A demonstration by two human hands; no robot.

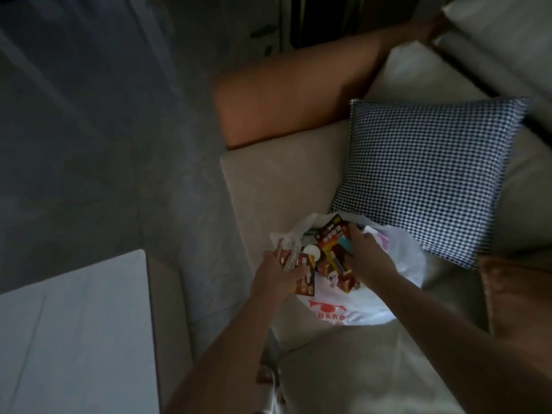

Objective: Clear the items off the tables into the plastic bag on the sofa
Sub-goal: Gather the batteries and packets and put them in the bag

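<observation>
Over the thin white plastic bag point(358, 306) at the beige sofa's point(268, 180) front edge, my left hand point(276, 276) grips light, stiff red-brown packets point(303, 274) edgewise; right hand point(372, 253) clasps another red carton point(333, 239).

You look down into dim room, light low and grey. Grey floor point(98, 121) fills left side, mottled like concrete. White bench point(74, 339) sits at your lower left, corner near sofa edge. Beige sofa point(268, 186) runs across right half. Black-and-white houndstooth cushion point(424, 177) leans on its seat. Orange-brown cushion point(519, 297) lies at right edge. Another person's bare leg point(292, 94) rests beyond sofa.
</observation>
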